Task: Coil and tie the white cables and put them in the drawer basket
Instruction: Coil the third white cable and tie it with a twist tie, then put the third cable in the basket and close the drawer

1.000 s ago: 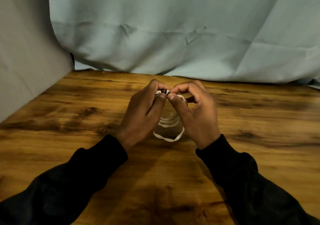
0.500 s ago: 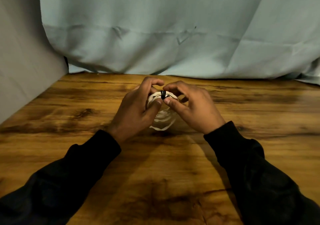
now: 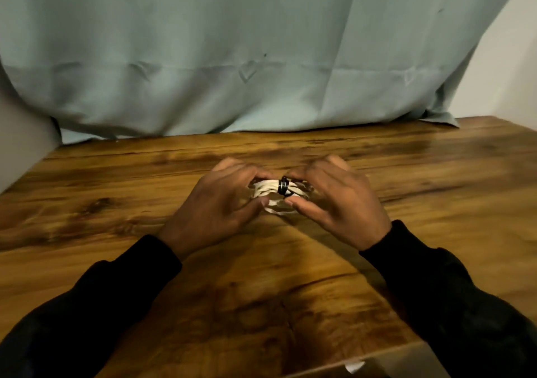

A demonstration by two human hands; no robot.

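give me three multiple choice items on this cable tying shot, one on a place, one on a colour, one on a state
1. Where is the coiled bundle of white cable?
A. between both hands above the brown wooden table
B. lying alone at the table's far left edge
C. hanging from the pale blue curtain

2. What colour is the thin tie band around the bundle?
A. red
B. black
C. yellow

3. How do the hands stand?
A. both flat on the table
B. only the left touches the cable
C. left hand and right hand both grip the bundle

Answers: 1 A, the coil sits between the two hands over the wood. 2 B, a dark black band crosses the white strands. 3 C, fingers of each hand curl round one end of the coil.
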